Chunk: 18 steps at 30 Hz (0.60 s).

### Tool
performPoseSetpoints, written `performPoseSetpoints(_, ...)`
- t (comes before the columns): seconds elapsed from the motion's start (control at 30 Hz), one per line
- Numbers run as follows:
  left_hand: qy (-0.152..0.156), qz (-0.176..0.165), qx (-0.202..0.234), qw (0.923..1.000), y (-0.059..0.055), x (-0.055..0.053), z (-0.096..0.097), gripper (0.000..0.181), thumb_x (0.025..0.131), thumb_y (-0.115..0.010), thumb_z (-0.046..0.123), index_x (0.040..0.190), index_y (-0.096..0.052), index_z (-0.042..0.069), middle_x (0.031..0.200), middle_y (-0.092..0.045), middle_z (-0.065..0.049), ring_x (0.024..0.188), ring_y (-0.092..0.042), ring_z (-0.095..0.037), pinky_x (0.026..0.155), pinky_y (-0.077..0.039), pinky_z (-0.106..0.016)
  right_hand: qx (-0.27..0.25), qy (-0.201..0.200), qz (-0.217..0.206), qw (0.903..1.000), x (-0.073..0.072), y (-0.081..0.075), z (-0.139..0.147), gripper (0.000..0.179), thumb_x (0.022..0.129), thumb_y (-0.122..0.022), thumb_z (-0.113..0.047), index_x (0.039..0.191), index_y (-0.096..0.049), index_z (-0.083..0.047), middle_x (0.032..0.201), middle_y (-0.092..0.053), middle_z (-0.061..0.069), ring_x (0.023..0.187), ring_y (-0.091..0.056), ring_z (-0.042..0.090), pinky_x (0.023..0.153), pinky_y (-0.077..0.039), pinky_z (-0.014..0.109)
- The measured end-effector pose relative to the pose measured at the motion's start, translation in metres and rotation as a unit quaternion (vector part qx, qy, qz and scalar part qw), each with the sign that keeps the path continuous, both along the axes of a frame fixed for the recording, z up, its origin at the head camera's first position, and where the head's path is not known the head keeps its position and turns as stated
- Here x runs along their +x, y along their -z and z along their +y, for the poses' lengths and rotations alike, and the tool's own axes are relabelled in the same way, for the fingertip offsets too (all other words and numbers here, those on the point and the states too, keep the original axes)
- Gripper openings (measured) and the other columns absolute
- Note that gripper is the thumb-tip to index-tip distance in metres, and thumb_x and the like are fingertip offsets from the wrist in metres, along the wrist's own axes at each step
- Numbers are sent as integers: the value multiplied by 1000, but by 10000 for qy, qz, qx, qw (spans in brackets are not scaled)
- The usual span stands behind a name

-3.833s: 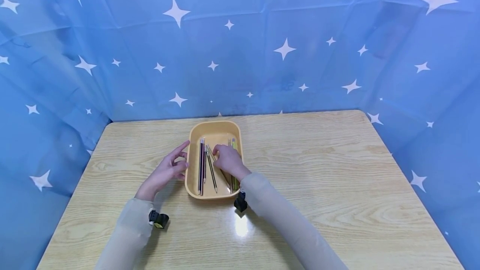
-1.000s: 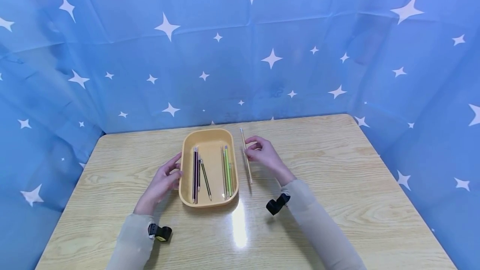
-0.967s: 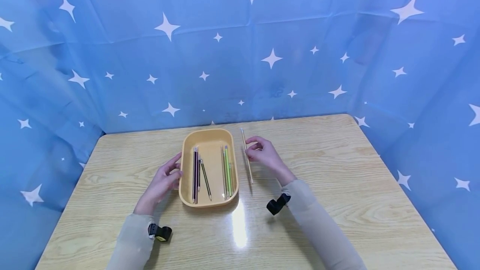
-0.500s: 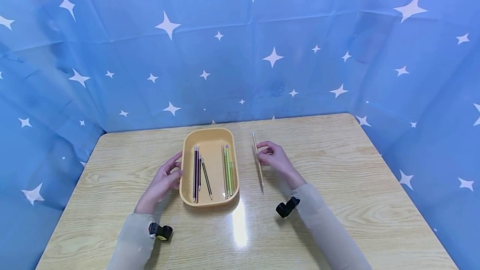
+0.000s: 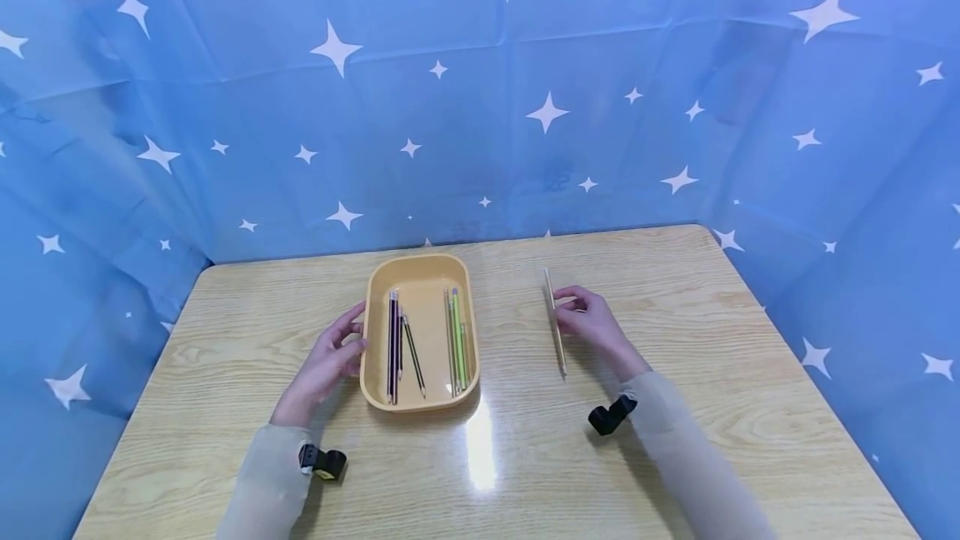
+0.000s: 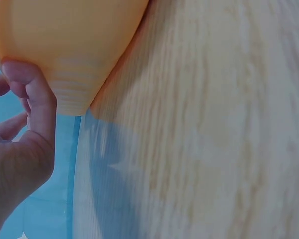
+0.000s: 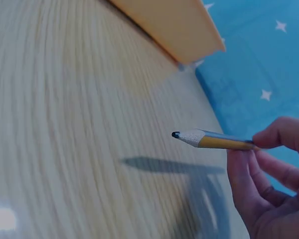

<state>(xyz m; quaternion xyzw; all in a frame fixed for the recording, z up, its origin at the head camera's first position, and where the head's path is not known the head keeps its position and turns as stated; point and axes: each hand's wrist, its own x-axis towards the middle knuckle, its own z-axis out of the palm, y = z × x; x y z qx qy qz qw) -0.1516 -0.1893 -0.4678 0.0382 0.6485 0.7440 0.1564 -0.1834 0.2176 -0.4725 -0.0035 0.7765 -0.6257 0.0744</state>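
Observation:
My right hand [image 5: 596, 327] pinches a yellow pencil [image 5: 558, 344] between thumb and fingertips, to the right of a shallow orange-yellow tray [image 5: 427, 294]. In the right wrist view that pencil [image 7: 214, 141] shows a dark sharpened tip and hangs over the table, its shadow beneath. My left hand [image 5: 330, 357] rests with loosely bent fingers against the tray's left side; in the left wrist view the thumb [image 6: 42, 104] touches the wall [image 6: 74, 40]. Inside the tray, dark striped pencils [image 5: 393, 348] lie on the left, one slanting black pencil [image 5: 414, 357] beside them, and green and brownish pencils [image 5: 459, 348] on the right.
The tray stands on a light wood-grain table [image 5: 675, 315] with rounded far corners. A blue curtain with white stars [image 5: 480, 107] hangs behind it and at both sides. Black wrist cameras [image 5: 327, 463] sit on both sleeves.
My right hand has lifted the yellow pencil out of the tray, over its right rim, and carried it further right. My left hand stays at the tray's left side.

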Motion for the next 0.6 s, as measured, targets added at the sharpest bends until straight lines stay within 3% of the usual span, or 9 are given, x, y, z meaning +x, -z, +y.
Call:
performPoseSetpoints(0.23,-168,87,163,9997,10,-1,-1,65,83,-45,-9,141,-23,10,110,-33,-15,80,-54,-20,55,-53,-30,458,265,-404,9978,-1,7,18,34,81,-56,-1,115,-50,4,93,-54,20,71,-57,18,67,-54,32)
performPoseSetpoints(0.6,-259,192,40,9995,9,0,2,65,82,-44,-9,141,-22,9,108,-34,-15,72,-53,-14,50,-50,-24,647,354,-448,9963,8,12,52,37,83,-55,-4,118,-47,5,97,-52,21,78,-58,21,68,-54,31)
